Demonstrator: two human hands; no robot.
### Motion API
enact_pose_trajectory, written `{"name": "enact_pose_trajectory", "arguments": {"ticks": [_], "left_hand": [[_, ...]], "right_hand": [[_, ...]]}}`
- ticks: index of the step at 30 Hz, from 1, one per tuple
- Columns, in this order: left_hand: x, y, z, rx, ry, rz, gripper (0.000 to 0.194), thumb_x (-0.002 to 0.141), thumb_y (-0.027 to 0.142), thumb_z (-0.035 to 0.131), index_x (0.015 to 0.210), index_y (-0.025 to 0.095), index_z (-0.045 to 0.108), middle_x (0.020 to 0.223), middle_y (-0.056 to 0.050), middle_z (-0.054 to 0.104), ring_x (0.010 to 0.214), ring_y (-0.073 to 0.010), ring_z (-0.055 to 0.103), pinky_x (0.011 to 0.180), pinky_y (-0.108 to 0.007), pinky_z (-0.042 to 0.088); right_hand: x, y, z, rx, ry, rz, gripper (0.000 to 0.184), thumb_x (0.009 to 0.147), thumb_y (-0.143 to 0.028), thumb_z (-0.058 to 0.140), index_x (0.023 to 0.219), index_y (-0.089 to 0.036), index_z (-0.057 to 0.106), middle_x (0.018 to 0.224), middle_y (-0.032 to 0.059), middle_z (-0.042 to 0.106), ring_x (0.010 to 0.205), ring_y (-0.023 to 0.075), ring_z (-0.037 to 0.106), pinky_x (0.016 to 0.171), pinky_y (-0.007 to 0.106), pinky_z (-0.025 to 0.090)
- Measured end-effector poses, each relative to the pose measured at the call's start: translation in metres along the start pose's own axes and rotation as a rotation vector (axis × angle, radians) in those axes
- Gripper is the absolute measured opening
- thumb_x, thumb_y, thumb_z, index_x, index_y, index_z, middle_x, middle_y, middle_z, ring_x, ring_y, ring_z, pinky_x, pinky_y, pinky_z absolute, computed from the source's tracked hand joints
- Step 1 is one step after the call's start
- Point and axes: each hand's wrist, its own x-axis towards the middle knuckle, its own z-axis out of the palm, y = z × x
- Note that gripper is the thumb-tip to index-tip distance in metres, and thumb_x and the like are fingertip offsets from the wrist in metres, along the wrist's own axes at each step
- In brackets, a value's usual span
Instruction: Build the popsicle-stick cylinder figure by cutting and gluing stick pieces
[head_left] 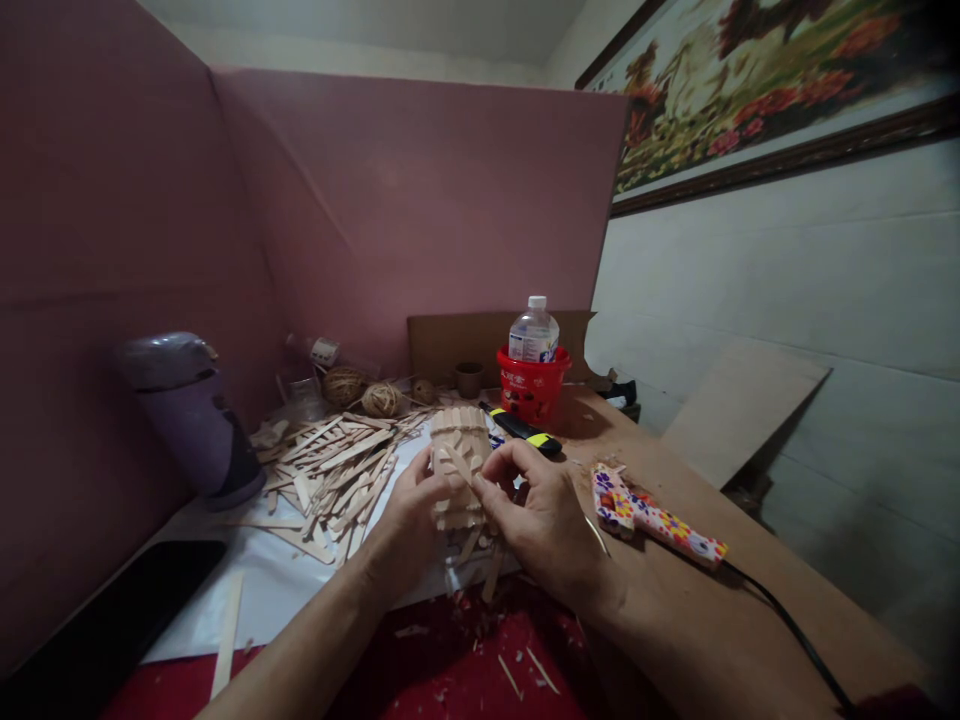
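Observation:
In the middle of the head view is a rounded, barrel-like craft piece [459,428] built of pale wooden craft sticks. My left hand [411,515] is closed round its left side and steadies it. My right hand [536,515] pinches a short craft stick [457,465] that lies slantwise against the front of the piece. The fingers hide part of the lower right of the piece. Several loose stick pieces [491,575] lie just below it.
A heap of craft sticks [337,470] lies left of my hands, with balls of twine [381,400] behind. A purple tumbler [199,425] stands further left. Beyond are a red bucket [532,388] holding a plastic bottle [535,335], and a utility knife [521,428]. A flower-patterned glue gun [652,515] lies right, its cord trailing.

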Motion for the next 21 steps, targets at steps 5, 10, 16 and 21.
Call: {"name": "enact_pose_trajectory", "arguments": {"ticks": [5, 10, 16, 21], "left_hand": [[0.0, -0.001, 0.0, 0.002, -0.014, 0.002, 0.026, 0.069, 0.014, 0.062, 0.094, 0.018, 0.057, 0.073, -0.001, 0.063, 0.062, -0.0152, 0.059, 0.058, -0.027, 0.049], [-0.001, -0.001, -0.001, 0.028, -0.021, 0.004, 0.025, 0.073, 0.014, 0.059, 0.097, 0.018, 0.055, 0.082, -0.004, 0.066, 0.067, -0.0166, 0.061, 0.061, -0.029, 0.05], [-0.001, 0.001, 0.001, -0.023, -0.026, -0.012, 0.026, 0.071, 0.014, 0.058, 0.097, 0.018, 0.055, 0.079, -0.003, 0.067, 0.064, -0.0165, 0.063, 0.06, -0.028, 0.05], [0.0, 0.001, -0.001, -0.04, -0.031, -0.012, 0.03, 0.071, 0.014, 0.058, 0.1, 0.017, 0.056, 0.083, -0.004, 0.068, 0.066, -0.0186, 0.064, 0.061, -0.031, 0.051]], "right_hand": [[0.0, 0.002, 0.001, 0.041, 0.015, 0.002, 0.008, 0.081, -0.016, 0.055, 0.073, -0.019, 0.054, 0.068, -0.001, 0.057, 0.06, 0.0129, 0.053, 0.056, 0.025, 0.04], [0.0, 0.001, 0.001, 0.016, 0.005, 0.005, 0.009, 0.081, -0.018, 0.057, 0.072, -0.019, 0.054, 0.067, -0.0006, 0.057, 0.061, 0.0135, 0.053, 0.056, 0.026, 0.041], [0.0, 0.007, 0.002, 0.036, 0.051, 0.019, 0.006, 0.08, -0.015, 0.053, 0.079, -0.019, 0.057, 0.073, 0.0011, 0.061, 0.065, 0.0149, 0.056, 0.059, 0.027, 0.043], [0.0, 0.012, 0.003, 0.023, 0.064, 0.051, 0.008, 0.08, -0.016, 0.052, 0.081, -0.019, 0.06, 0.074, 0.0017, 0.064, 0.065, 0.0156, 0.058, 0.059, 0.027, 0.044]]}}
